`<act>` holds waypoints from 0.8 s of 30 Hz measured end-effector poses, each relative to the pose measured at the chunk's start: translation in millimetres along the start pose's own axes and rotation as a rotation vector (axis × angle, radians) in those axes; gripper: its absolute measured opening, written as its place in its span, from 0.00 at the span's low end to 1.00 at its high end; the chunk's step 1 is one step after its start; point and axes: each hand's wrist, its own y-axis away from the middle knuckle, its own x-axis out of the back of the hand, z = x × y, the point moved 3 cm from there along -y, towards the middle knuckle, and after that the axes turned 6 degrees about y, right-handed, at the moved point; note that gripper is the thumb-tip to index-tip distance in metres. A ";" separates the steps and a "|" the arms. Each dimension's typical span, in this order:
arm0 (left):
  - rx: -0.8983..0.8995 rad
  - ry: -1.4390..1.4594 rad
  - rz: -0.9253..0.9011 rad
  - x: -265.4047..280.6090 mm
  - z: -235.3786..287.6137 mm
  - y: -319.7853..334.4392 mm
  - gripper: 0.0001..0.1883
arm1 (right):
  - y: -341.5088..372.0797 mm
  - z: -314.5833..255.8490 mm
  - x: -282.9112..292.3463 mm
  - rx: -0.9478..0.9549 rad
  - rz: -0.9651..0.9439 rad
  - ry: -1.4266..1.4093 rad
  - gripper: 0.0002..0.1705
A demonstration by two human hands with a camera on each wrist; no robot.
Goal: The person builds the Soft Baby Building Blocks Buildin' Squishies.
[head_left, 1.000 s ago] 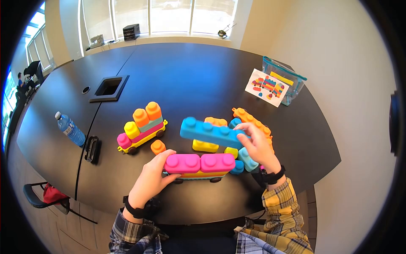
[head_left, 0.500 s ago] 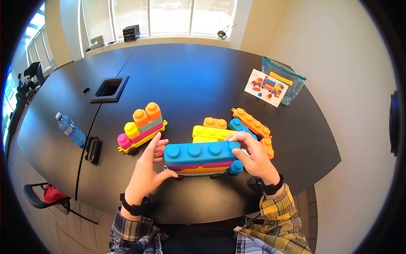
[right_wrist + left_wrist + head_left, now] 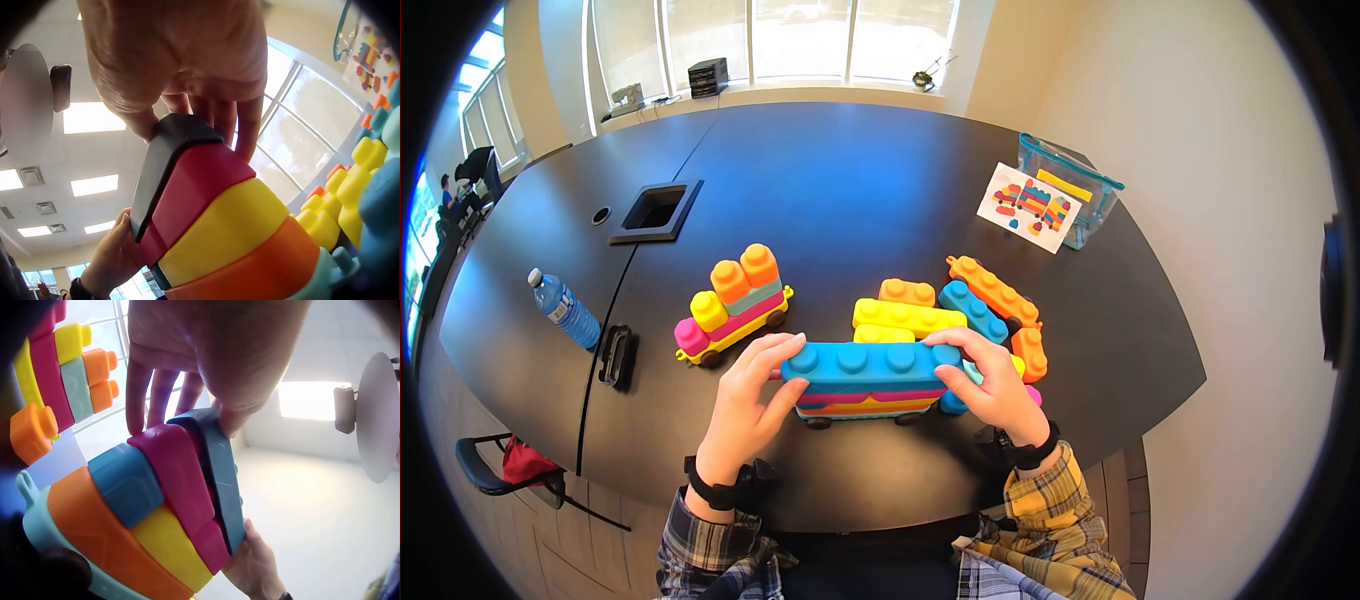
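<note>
A long blue block (image 3: 865,370) lies along the top of a wheeled block stack, its studs facing up. My left hand (image 3: 740,410) grips its left end, thumb on the near side. On the right end, my right hand (image 3: 1005,395) holds it with thumb and fingers. Under it are pink blocks (image 3: 178,469), then yellow (image 3: 175,544) and small blue (image 3: 125,481) blocks, an orange block (image 3: 106,519) and a light teal wheeled base (image 3: 37,515). A dark gap shows between the long block and the pink ones in the left wrist view.
Left of the stack stands a stepped block wagon (image 3: 735,312). Beyond my right hand lie yellow (image 3: 910,316), blue (image 3: 973,308) and orange (image 3: 995,288) pieces. A picture card (image 3: 1030,207) leans on a clear pouch (image 3: 1100,205). A water bottle (image 3: 565,308) and black object (image 3: 617,357) stand far left.
My right hand has brought the long blue block left and down from the air onto the pink blocks. My left hand has moved from the pink blocks to the blue block's left end.
</note>
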 end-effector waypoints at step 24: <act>0.062 0.093 -0.026 0.5 -6.2 9.5 0.27 | 8.1 -2.8 -8.6 -0.064 0.011 0.000 0.20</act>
